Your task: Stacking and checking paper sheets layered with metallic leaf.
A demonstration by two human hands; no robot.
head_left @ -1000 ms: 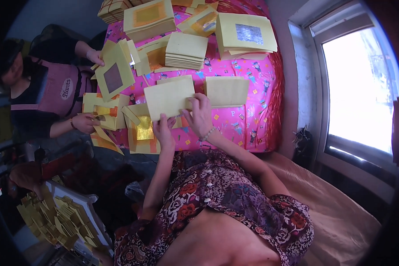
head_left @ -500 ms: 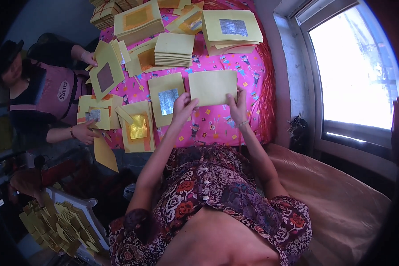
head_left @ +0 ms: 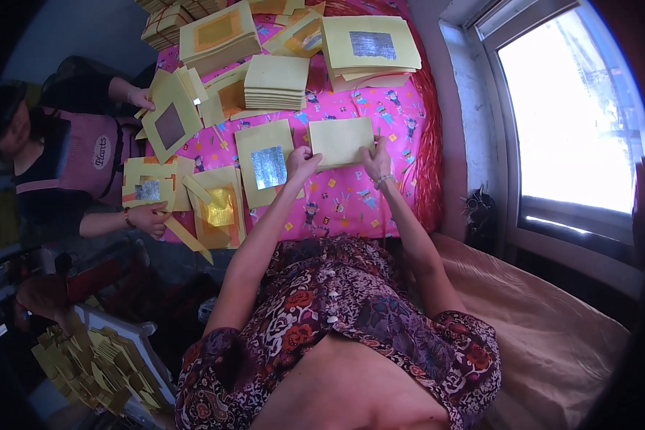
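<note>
A pale yellow folded paper (head_left: 341, 140) sits in front of me, just above the pink patterned tablecloth. My left hand (head_left: 303, 163) is closed at its lower left corner, thumb on top. At the right edge, my right hand (head_left: 375, 159) pinches the same paper between thumb and fingers. Just left of my left hand lies a yellow sheet with a silver foil square (head_left: 269, 168). Farther left is another sheet with a gold foil square (head_left: 221, 209). Beyond the paper stands a stack of folded yellow papers (head_left: 276, 82).
At the left, a co-worker's hand (head_left: 148, 219) rests by yellow sheets, the other holding a large sheet (head_left: 170, 118). Tall paper stacks (head_left: 371, 44) stand at the back. Red fringe (head_left: 428, 165) runs along the table's right edge, near a bright window (head_left: 573, 107).
The paper has shifted slightly and looks narrower, and my right hand has moved a little left with it. The co-worker's lower hand has moved slightly, and the strip beside it is turned.
</note>
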